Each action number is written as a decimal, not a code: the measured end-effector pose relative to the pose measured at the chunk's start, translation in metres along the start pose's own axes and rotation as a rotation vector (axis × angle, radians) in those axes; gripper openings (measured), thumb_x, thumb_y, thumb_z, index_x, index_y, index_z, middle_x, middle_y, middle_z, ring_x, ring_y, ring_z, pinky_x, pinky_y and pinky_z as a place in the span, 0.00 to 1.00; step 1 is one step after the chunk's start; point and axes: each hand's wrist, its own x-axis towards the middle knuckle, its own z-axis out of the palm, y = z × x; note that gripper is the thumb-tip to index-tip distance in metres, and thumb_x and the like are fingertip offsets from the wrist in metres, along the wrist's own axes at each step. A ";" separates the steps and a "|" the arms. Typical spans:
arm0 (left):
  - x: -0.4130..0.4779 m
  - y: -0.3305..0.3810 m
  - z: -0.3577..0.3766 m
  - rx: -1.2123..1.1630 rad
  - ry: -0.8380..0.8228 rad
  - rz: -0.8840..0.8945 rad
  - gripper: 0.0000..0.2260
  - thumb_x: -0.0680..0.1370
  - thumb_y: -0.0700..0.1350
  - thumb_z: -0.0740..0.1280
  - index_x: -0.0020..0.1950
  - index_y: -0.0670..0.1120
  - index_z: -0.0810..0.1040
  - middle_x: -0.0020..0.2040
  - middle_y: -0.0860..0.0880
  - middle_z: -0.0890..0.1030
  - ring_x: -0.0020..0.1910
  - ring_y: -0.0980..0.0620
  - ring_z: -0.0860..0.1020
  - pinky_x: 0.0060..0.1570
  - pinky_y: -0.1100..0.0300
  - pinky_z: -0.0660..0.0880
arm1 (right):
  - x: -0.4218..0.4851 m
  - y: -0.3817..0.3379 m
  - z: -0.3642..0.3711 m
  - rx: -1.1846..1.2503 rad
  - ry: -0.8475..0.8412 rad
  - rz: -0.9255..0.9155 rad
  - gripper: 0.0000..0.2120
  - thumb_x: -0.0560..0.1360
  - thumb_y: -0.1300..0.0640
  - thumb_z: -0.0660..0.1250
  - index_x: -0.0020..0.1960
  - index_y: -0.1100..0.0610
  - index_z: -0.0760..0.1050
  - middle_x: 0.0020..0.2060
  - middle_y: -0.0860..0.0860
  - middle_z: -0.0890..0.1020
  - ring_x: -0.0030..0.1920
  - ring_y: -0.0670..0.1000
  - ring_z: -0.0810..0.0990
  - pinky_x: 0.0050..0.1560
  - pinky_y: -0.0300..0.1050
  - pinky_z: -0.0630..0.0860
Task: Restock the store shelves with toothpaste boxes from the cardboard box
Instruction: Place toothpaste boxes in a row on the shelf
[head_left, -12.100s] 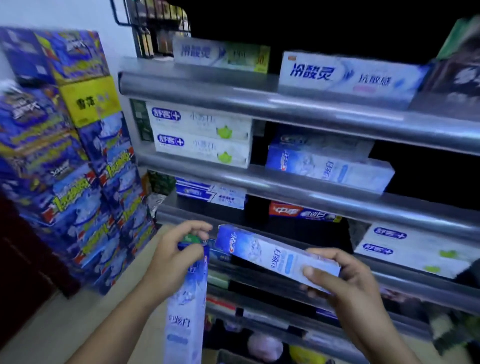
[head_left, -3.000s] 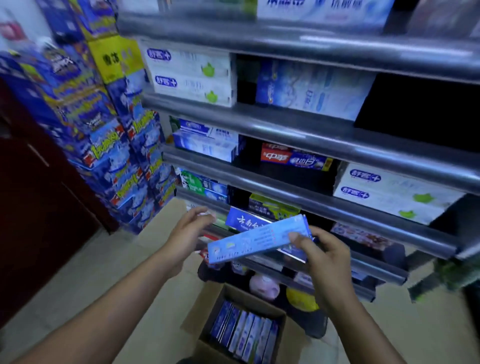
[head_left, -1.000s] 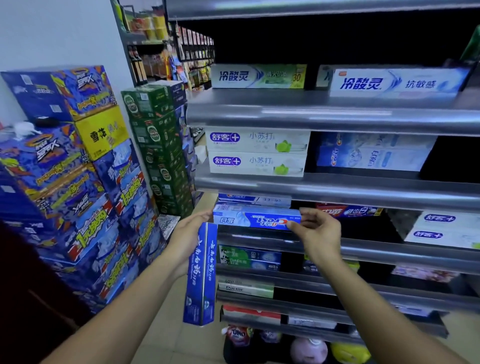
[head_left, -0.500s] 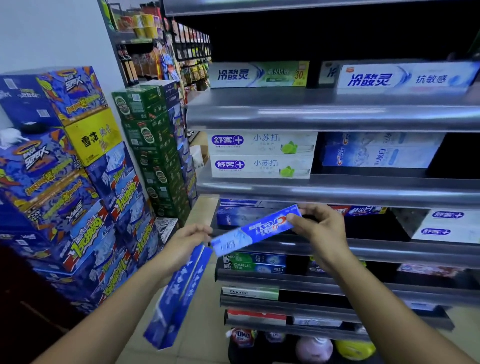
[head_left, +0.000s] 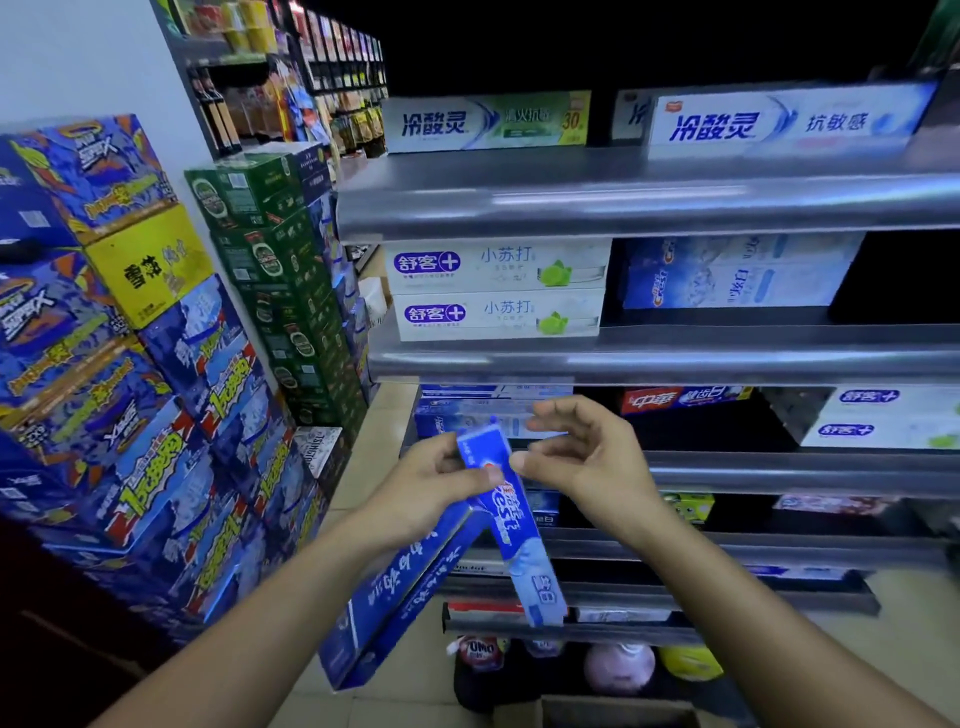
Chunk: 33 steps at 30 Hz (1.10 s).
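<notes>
Blue boxes (head_left: 519, 535) (two) in curled left grip (head_left: 426, 488)

Two bare forearms, bare left hand (head_left: 428, 491) and bare right hand (head_left: 589, 467)

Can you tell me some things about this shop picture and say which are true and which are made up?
1. The left hand holds two boxes, a dark blue box and a light blue box. True.
2. The right hand grips a green box. False: it holds nothing, its fingers loose beside the light blue box.
3. Green cases are stacked left of the shelves. True.
4. The top shelf in view is bare. False: white toothpaste boxes stand there.
</notes>
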 end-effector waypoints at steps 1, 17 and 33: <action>-0.001 -0.003 -0.003 -0.089 0.078 -0.023 0.10 0.77 0.41 0.73 0.57 0.41 0.82 0.52 0.42 0.87 0.48 0.48 0.86 0.46 0.61 0.80 | -0.004 0.007 -0.007 -0.041 0.014 0.032 0.21 0.66 0.60 0.82 0.55 0.52 0.80 0.54 0.51 0.84 0.49 0.50 0.83 0.53 0.48 0.82; 0.019 -0.042 -0.029 -0.297 0.549 -0.077 0.14 0.80 0.48 0.72 0.60 0.54 0.69 0.47 0.42 0.85 0.36 0.44 0.84 0.37 0.50 0.80 | 0.001 0.044 -0.023 0.069 0.143 0.158 0.17 0.73 0.68 0.76 0.60 0.65 0.79 0.50 0.66 0.82 0.46 0.57 0.83 0.49 0.51 0.83; 0.069 -0.019 -0.047 -0.033 0.523 -0.116 0.07 0.83 0.42 0.66 0.50 0.52 0.83 0.49 0.45 0.87 0.51 0.41 0.84 0.56 0.44 0.79 | 0.082 0.071 -0.026 -0.446 0.487 0.072 0.08 0.75 0.54 0.76 0.52 0.56 0.86 0.46 0.50 0.88 0.43 0.50 0.83 0.49 0.40 0.75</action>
